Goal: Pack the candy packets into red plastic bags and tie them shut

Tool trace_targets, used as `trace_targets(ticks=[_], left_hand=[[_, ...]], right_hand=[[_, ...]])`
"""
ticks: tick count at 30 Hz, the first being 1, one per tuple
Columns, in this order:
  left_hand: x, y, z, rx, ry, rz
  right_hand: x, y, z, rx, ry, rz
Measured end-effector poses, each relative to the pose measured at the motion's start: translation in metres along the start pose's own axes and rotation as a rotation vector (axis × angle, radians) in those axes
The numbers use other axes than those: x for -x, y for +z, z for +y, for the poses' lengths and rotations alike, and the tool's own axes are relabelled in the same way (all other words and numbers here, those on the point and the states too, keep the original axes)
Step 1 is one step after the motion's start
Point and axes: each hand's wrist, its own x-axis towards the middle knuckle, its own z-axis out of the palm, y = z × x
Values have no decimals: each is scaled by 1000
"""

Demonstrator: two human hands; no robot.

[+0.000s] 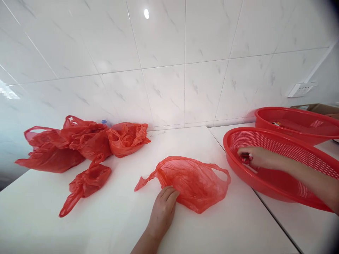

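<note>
My left hand [162, 211] rests on the white table top at the near edge of a crumpled red plastic bag [197, 185], its fingers gripping the thin film. My right hand [258, 158] reaches into a red perforated oval basket [234, 164], curled around a small red and white item [246, 160]. That item is mostly hidden by my fingers, and a thin white piece [251, 168] sticks out below them.
Several crumpled red bags [50, 155] lie at the left against the white tiled wall [164, 95], with a twisted one [90, 180] nearer me. A second red basket [293, 125] sits behind the first. A wall socket [300, 90] and cardboard [317, 108] are at the right.
</note>
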Motion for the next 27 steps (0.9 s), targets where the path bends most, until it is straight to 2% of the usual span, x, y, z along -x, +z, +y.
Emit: trace_targets(ticks=[2,4,6,7,10,11,12,15,17,19,22,27], left_hand=[[-1,0,1,27,11,16],[-1,-1,2,51,19,29],[-2,-2,3,67,21,38],[-1,-2,3,69,20,43],[0,-3,2,67,23,62],[0,-2,2,67,27,63],[1,-2,2,69,31,61],[2,-2,2,81,34,38],[2,-1,2,90,25,30],[1,-2,2,100,23,35],[-1,-3,3,104,33,46],[-3,-6,5,114,6,51]], right_hand=[[-8,-10,-3,82,81,-204],[-7,-15,-21,138,109,-263],[2,-12,-53,90,25,-262],[9,-6,-71,50,-49,-323],[34,27,-118,32,-256,-578],[41,42,-127,69,-342,-663],[46,58,-133,122,-433,-687],[55,104,-131,261,-592,-726],[54,126,-121,297,-612,-765],[52,137,-111,289,-596,-803],[49,133,-103,246,-513,-768],[63,93,-99,242,-363,-397]])
